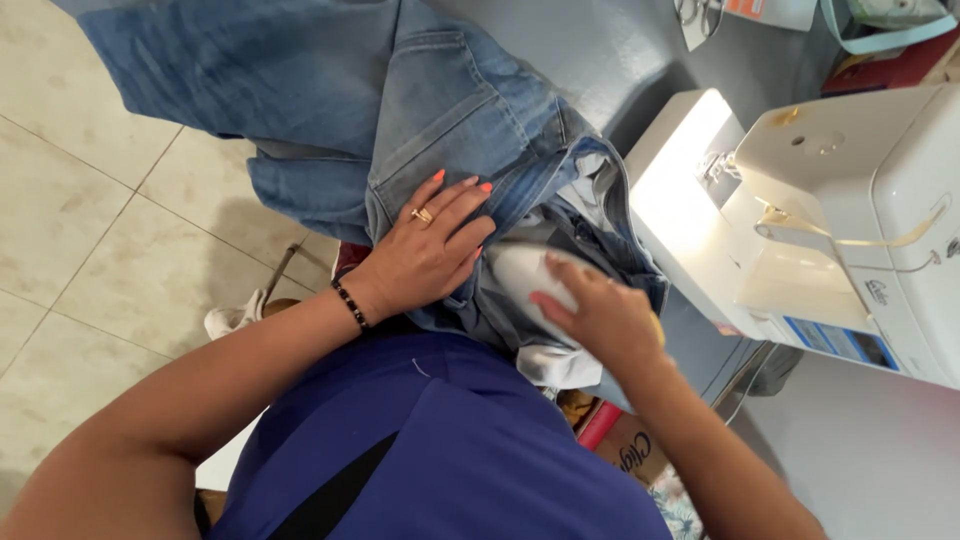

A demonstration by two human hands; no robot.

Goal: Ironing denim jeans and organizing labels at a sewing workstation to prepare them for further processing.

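A pair of light blue jeans (380, 110) lies across the grey table and hangs over its left edge, back pocket up. My left hand (425, 250), with a ring and a dark bead bracelet, presses flat on the denim beside the pocket, fingers spread. My right hand (600, 315) pinches the white pocket lining (525, 275) that sticks out of the jeans near the waistband. More white lining (550, 365) shows below that hand.
A white sewing machine (830, 220) stands on the grey table (620, 50) to the right, its lamp lit. Small items lie along the table's far edge. Beige floor tiles (90, 250) are at the left. A cardboard box (625, 450) sits under the table.
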